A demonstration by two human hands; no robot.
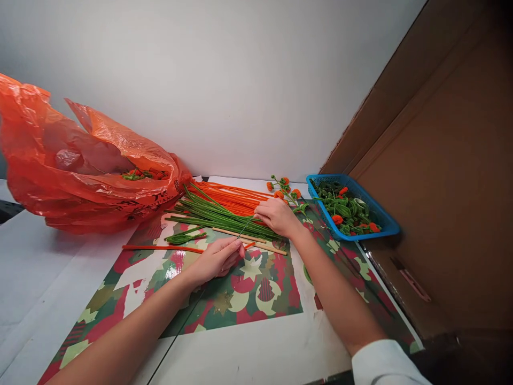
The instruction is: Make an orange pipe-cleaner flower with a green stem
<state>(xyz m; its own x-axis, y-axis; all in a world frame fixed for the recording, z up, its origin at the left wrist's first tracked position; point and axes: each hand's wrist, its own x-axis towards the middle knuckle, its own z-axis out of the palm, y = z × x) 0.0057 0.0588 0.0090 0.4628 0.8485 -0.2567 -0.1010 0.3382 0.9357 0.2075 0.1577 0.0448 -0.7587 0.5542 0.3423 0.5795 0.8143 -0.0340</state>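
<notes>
My left hand (222,258) is closed around an orange pipe cleaner (160,247), whose long end sticks out to the left and a short tip to the right. A thin dark wire (245,227) runs from its fingertips up to my right hand (276,215), which pinches the wire's upper end. Green pipe cleaners (216,215) lie in a bundle behind my hands, with orange ones (228,195) beyond them. Two thin wooden sticks (276,249) rest just in front of the green bundle. A folded green piece (184,238) lies left of the sticks.
An orange plastic bag (92,198) with flower pieces inside stands at the left. Orange flowers on green stems (284,187) lie behind my right hand. A blue basket (388,227) of green and orange pieces sits at the right, by a cardboard panel (452,160).
</notes>
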